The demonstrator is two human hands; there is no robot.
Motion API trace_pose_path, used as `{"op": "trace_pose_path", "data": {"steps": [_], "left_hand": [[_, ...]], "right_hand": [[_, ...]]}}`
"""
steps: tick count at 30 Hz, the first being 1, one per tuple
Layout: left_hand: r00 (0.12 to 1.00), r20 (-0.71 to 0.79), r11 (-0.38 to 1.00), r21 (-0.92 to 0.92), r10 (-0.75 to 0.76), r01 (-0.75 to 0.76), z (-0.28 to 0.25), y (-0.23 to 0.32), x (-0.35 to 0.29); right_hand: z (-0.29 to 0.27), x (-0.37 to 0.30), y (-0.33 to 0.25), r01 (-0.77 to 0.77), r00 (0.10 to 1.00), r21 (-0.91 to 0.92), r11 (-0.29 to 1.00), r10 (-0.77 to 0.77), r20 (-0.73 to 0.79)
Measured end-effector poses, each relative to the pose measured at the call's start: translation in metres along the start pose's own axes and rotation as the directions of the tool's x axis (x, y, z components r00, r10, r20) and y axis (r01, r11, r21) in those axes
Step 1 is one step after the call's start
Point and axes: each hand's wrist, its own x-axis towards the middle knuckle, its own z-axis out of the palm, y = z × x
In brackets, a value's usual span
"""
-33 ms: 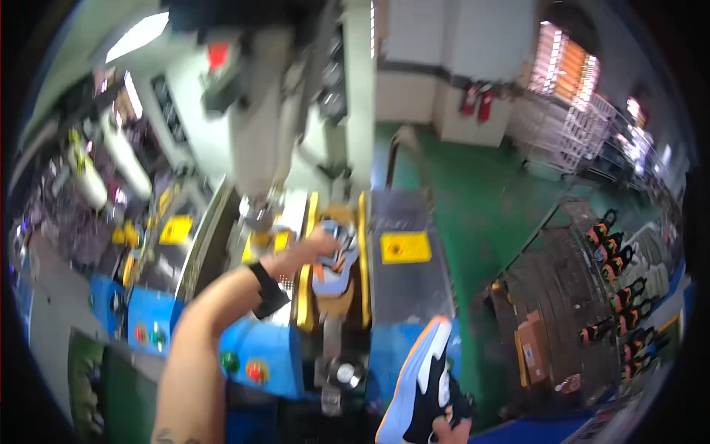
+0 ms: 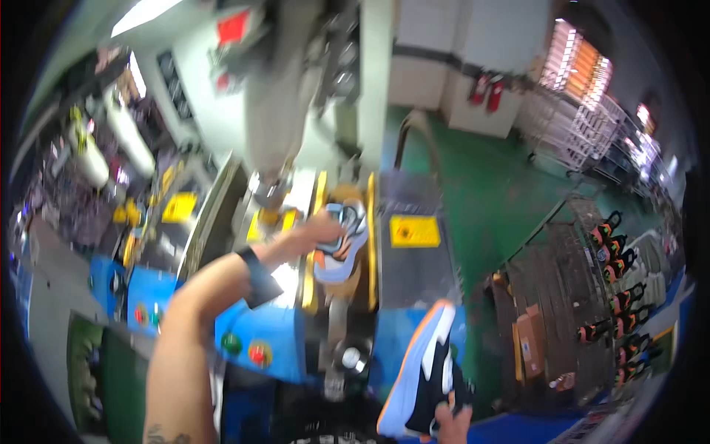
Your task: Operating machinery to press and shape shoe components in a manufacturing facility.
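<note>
My left hand (image 2: pixel 323 226) reaches into a blue machine and lies closed on a light blue shoe (image 2: pixel 336 270) with orange and dark parts. That shoe rests in a narrow bay between two yellow-edged side walls (image 2: pixel 373 244). Part of its upper is hidden under my fingers. Low on the right, my right hand (image 2: pixel 452 423) grips another shoe (image 2: pixel 414 385), black and white with a pale blue sole edged in orange. This one is tilted, its toe pointing up and away from me. My left wrist carries a dark band (image 2: pixel 260 277).
Green and red buttons (image 2: pixel 259 354) sit on the blue front panel (image 2: pixel 285 333). A large pale machine column (image 2: pixel 277 111) stands over the bay. On the right, a dark rack (image 2: pixel 562 311) bears several black-and-orange shoes (image 2: pixel 629 296) and a cardboard piece (image 2: pixel 529 344).
The view has shifted slightly, so the machine sits a little higher and farther right. Both hands keep their hold on the shoes.
</note>
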Motion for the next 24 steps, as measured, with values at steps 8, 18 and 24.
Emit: {"op": "trace_pose_path", "data": {"steps": [8,18,24], "left_hand": [[0.965,-0.263,0.750,-0.637,0.006,-0.178,-0.039,-0.114,-0.334],[0.539,-0.813,0.964,-0.099,-0.222,0.247,0.037,-0.252,-0.541],[0.296,-0.430,0.409,-0.903,-0.853,-0.132,0.030,-0.265,-0.530]], "right_hand": [[0.144,0.183,-0.062,-0.411,0.888,0.013,0.911,0.397,0.232],[0.279,0.330,-0.024,0.114,0.977,-0.690,0.715,0.047,0.210],[0.283,0.299,-0.009,0.368,0.926,-0.833,0.413,-0.249,0.285]]}}
